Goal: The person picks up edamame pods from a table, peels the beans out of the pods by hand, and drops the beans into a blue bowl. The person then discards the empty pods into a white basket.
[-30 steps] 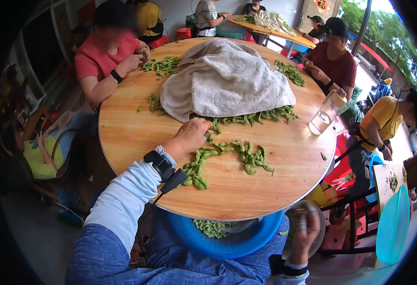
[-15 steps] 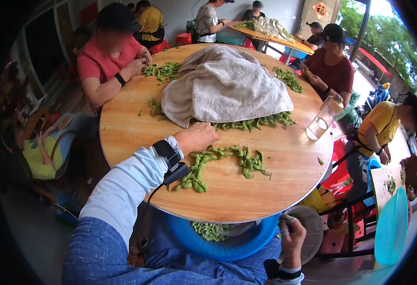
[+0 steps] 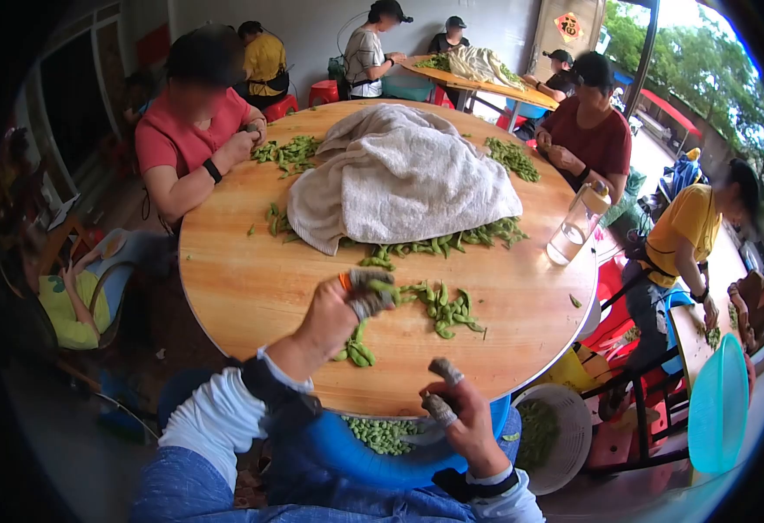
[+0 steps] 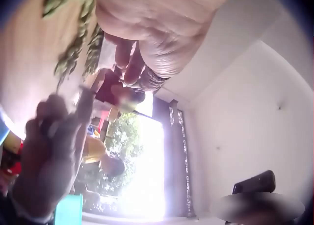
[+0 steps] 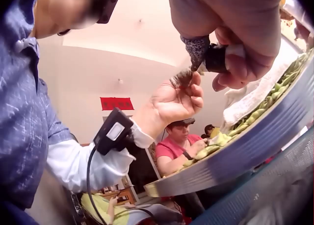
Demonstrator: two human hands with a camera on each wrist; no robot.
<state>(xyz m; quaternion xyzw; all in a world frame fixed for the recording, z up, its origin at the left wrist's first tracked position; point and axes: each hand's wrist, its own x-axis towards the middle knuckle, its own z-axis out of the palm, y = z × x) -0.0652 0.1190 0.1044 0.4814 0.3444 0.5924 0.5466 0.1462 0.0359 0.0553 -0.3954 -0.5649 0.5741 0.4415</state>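
Observation:
My left hand (image 3: 366, 295) hovers just above the round wooden table (image 3: 251, 288), its grey-capped fingertips pinching a green edamame pod (image 3: 384, 286) lifted from the loose pods (image 3: 441, 307) in front of me. The right wrist view shows the left hand (image 5: 184, 85) with something dark at its fingertips. My right hand (image 3: 441, 390) is raised at the table's near edge, fingers curled, grey caps on thumb and forefinger, nothing visible in it. It fills the top of the right wrist view (image 5: 216, 58). The left wrist view is blurred.
A white towel (image 3: 399, 170) covers a heap of pods mid-table. A blue basin (image 3: 356, 458) with shelled beans (image 3: 380, 433) sits under the near edge, a white basket (image 3: 556, 436) to its right. A water bottle (image 3: 576, 224) stands at the right rim. Several people sit around.
My left hand has pulled back from the towel's edge toward me, lifting a pod. My right hand rose from the white basket to the table's near edge.

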